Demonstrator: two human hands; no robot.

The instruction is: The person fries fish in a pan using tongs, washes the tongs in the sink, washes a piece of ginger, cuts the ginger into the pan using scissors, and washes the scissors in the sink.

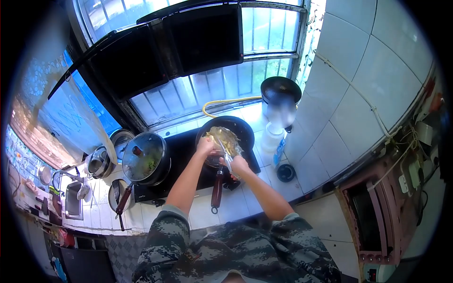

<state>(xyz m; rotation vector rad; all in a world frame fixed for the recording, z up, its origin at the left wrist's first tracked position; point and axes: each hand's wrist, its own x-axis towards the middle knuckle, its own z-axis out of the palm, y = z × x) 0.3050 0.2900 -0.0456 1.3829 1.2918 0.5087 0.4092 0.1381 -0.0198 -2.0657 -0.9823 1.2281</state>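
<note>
Over a black frying pan (247, 130) with a brown handle, my left hand (206, 145) is closed on the edge of a shiny, translucent bowl or bag (225, 133) with pale yellowish food pieces in it. Its exact kind is unclear. My right hand (239, 165) is wrapped round a long shiny metal utensil (227, 156), whose upper end reaches to the food. Whether it is a knife or a spatula cannot be made out. The pan sits on a black cooktop (186, 181), partly hidden by my hands and the food.
Left on the cooktop stands a lidded pot (146, 158) with greens under glass. A small pan (113, 195) lies beside it, near a sink (74, 203). Rightward are a white jar (272, 137), a black round lid (286, 172) and another dark pan (281, 88). A pink oven (373, 221) stands far right.
</note>
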